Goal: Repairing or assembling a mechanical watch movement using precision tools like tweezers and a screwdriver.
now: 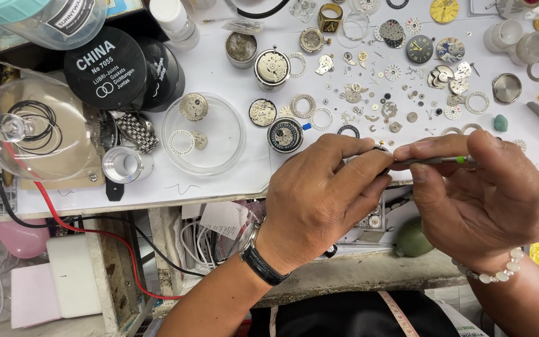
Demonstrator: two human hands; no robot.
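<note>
I have my left hand [319, 193] pinched around a small round watch part [383, 151] — only a dark sliver of it shows between thumb and forefinger, so I cannot tell exactly what it is. My right hand [478, 193] grips a slim metal tool with a green band [438, 160], its tip meeting that part. Both sets of fingers are closed tight on what they hold.

Judging progress: the work looks mid-way. At twelve o'clock from my hands the white counter [232, 168] carries scattered gears and plates [382, 93], several dials [420, 48] and a bare movement [285, 135] at about eleven o'clock — a lot is taken apart. A clear dish [204, 134] at ten o'clock holds another movement and a ring, seemingly waiting.
</note>
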